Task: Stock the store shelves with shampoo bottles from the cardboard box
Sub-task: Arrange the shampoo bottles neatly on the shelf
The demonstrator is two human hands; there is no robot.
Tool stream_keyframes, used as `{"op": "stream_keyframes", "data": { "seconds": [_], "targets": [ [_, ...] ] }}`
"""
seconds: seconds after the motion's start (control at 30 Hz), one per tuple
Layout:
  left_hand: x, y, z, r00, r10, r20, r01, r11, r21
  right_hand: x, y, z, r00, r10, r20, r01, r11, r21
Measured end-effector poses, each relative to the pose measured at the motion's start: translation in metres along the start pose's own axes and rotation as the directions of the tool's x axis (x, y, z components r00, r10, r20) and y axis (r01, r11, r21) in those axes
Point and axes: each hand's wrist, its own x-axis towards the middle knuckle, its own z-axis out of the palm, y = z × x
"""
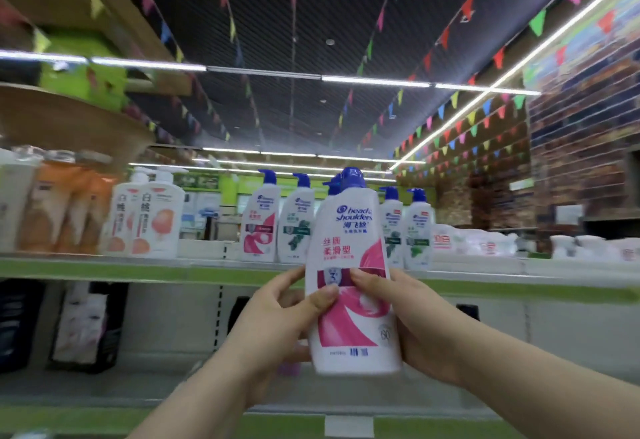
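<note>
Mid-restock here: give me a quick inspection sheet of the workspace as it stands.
Surface: green-edged shelf, partly stocked, with a gap between bottle groups.
Job's things: pink-label shampoo bottle held in front of the shelf; several blue-capped bottles standing on it; cardboard box not in view.
Clutter: nothing seen.
Grippers: left hand and right hand both grip the pink-label shampoo bottle's lower half.
Cables: nothing seen.
Surroundings: white-and-orange pump bottles at left, bunting and strip lights overhead.
</note>
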Motion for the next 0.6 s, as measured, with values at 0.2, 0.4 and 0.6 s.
{"op": "stream_keyframes", "data": {
  "seconds": [0.2,0.4,0.6],
  "targets": [
    [0.008,-0.005,-0.01,0.996,-0.007,-0.087,0.013,0.997,0.076,0.027,0.011,-0.01,0.995,0.027,0.096,-0.022,0.999,-0.046],
    [0.011,-0.007,-0.026,0.99,0.015,-0.143,-0.003,0.996,0.085,0.047,0.018,-0.003,0.989,-0.01,0.144,0.016,0.999,-0.045],
    [0.009,-0.003,-0.037,0.96,0.1,-0.261,-0.075,0.992,0.106,0.064,0.018,0.01,0.969,-0.037,0.245,0.034,0.999,0.016]
  ]
}}
